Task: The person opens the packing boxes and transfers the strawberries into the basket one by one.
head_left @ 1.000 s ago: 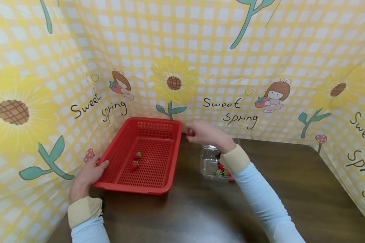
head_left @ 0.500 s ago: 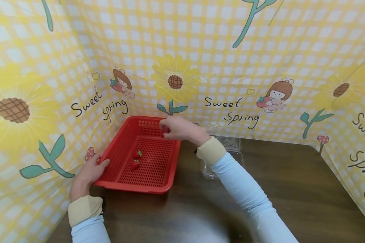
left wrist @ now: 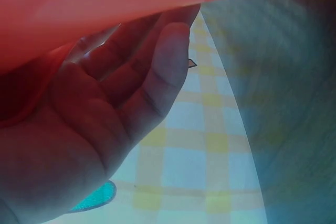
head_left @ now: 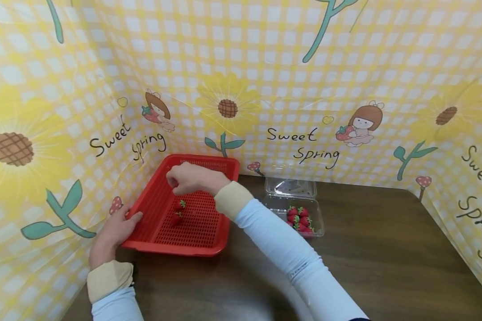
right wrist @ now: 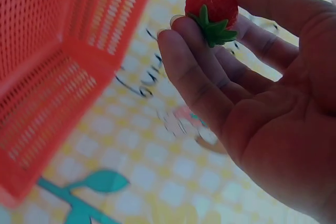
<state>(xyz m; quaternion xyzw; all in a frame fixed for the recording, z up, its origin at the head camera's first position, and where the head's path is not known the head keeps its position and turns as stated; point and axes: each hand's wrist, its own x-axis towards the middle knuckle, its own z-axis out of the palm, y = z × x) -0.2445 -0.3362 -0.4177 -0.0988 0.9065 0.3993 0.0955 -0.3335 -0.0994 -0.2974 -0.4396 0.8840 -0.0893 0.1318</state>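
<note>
Strawberry (right wrist: 212,6) pinched over red slatted basket (head_left: 172,248).
The fruit is held between thumb and fingertips of the right hand (head_left: 194,178), calyx exposed, over the basket's interior. The basket's left rim is gripped by the left hand (head_left: 116,227), presumably for steadying. Two loose strawberries (head_left: 176,219) are contained on the basket's floor. To the basket's right, a clear plastic punnet (head_left: 275,211) is set with its lid (head_left: 291,187) open, probably for easy access; a strawberry cluster (head_left: 299,218) is contained toward its right side.
</note>
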